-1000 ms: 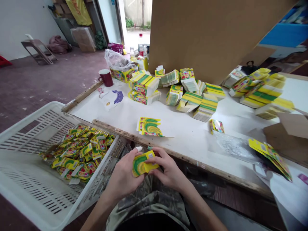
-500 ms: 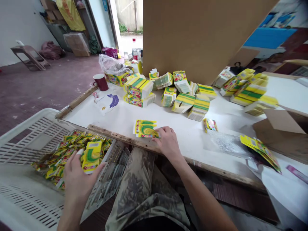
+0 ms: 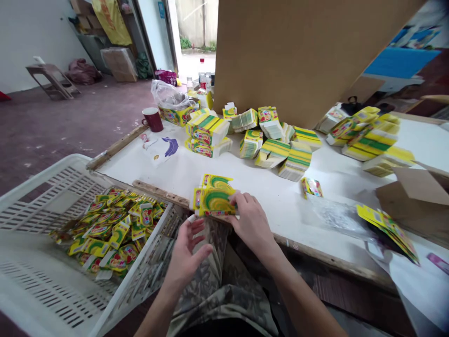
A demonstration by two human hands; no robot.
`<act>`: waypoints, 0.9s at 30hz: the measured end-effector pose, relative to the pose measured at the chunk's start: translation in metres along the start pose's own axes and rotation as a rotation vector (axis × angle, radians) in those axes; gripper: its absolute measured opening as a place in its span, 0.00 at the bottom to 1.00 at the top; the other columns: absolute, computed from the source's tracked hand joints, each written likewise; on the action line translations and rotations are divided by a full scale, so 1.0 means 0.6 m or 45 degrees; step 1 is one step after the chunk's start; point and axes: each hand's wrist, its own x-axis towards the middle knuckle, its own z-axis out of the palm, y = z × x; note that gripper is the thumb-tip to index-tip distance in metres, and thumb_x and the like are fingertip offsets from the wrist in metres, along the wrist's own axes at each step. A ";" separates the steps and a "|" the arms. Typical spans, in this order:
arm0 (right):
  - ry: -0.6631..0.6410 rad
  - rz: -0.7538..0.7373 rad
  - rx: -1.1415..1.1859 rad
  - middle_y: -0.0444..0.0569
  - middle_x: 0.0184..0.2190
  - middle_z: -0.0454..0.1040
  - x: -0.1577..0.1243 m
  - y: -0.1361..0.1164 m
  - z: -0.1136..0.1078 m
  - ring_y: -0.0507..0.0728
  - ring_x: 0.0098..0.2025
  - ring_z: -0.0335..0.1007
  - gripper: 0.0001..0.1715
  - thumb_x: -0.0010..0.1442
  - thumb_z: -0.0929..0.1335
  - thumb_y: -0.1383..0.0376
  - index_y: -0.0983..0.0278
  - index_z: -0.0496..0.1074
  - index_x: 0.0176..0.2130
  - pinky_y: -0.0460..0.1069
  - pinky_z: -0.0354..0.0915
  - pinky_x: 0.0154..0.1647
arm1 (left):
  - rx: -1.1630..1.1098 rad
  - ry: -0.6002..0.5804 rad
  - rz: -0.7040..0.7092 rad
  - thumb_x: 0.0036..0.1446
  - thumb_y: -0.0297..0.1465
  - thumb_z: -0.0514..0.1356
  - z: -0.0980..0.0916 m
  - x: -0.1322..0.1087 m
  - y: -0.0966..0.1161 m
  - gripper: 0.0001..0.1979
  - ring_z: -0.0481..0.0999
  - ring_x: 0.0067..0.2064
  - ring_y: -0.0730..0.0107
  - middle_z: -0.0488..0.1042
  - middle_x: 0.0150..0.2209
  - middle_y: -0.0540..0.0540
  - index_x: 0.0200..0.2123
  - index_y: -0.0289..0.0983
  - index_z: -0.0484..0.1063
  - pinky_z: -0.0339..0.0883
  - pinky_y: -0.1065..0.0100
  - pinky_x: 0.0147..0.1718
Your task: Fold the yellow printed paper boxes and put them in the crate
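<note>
The yellow-and-green printed, thin card carton [image 3: 219, 201] lies over the front edge of the white-surfaced worktop [image 3: 175, 171], left of that edge's middle. The right hand [image 3: 254, 222] pinches it at its right end, thumb low and fingers above; this grip presumably leaves most of the printed face uncovered. The card looks flat and smooth, with a pale flap at its left end; the print is blurred.

Just behind it, partly covered, a second yellow-and-green flat card piece [image 3: 214, 179] rests on the worktop, probably kept there for easy reach.

The left hand [image 3: 189, 255] is spread, palm turned inward, holding nothing, near the carton but apart from it. A white covering [image 3: 191, 218] shows on one fingertip.

The front edge carries a rough, worn wooden strip [image 3: 157, 191]. Beside the worktop's front left corner stands a white slotted plastic basket [image 3: 75, 158] holding a loose heap of small, glossy yellow-green boxes [image 3: 119, 231]. Whether they are filled cannot be told.

Towards the far edge, yellow, green and white card bundles [image 3: 296, 161] are packed face to face, apparently to keep them together. A maroon glazed mug [image 3: 153, 120] stands upright by the left edge.
</note>
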 end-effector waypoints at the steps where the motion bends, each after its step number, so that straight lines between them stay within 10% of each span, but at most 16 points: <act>1: -0.048 -0.037 0.057 0.49 0.38 0.70 -0.013 -0.010 -0.002 0.61 0.41 0.65 0.17 0.50 0.72 0.73 0.63 0.66 0.38 0.54 0.63 0.43 | -0.224 0.005 0.000 0.40 0.40 0.71 0.019 0.003 -0.001 0.37 0.72 0.54 0.51 0.73 0.52 0.38 0.53 0.38 0.64 0.68 0.56 0.50; 6: -0.291 -0.058 0.617 0.45 0.33 0.69 -0.061 -0.034 0.016 0.57 0.35 0.65 0.15 0.50 0.72 0.73 0.62 0.63 0.32 0.50 0.63 0.36 | -0.623 0.171 -0.006 0.55 0.48 0.58 0.076 0.016 0.009 0.26 0.73 0.53 0.54 0.76 0.47 0.39 0.52 0.38 0.68 0.68 0.55 0.51; 15: -0.363 0.264 1.215 0.37 0.23 0.62 -0.088 -0.064 0.042 0.49 0.24 0.56 0.13 0.49 0.72 0.69 0.62 0.63 0.30 0.44 0.55 0.23 | -0.698 0.425 0.125 0.55 0.46 0.57 0.078 0.011 0.039 0.16 0.74 0.37 0.66 0.70 0.32 0.48 0.38 0.39 0.69 0.70 0.65 0.39; 20: -0.303 0.078 1.085 0.42 0.32 0.68 -0.099 -0.064 0.034 0.52 0.33 0.64 0.23 0.51 0.70 0.73 0.60 0.65 0.46 0.45 0.62 0.32 | -0.795 0.494 0.137 0.54 0.54 0.55 0.077 0.015 0.044 0.22 0.67 0.31 0.74 0.65 0.28 0.53 0.33 0.39 0.67 0.66 0.74 0.33; 27: -0.322 -0.093 0.898 0.48 0.37 0.73 -0.101 -0.057 0.039 0.55 0.39 0.70 0.12 0.57 0.67 0.74 0.63 0.71 0.42 0.48 0.65 0.41 | -0.425 0.598 0.053 0.51 0.63 0.43 0.074 0.010 0.016 0.36 0.69 0.32 0.70 0.67 0.33 0.49 0.43 0.40 0.67 0.67 0.70 0.34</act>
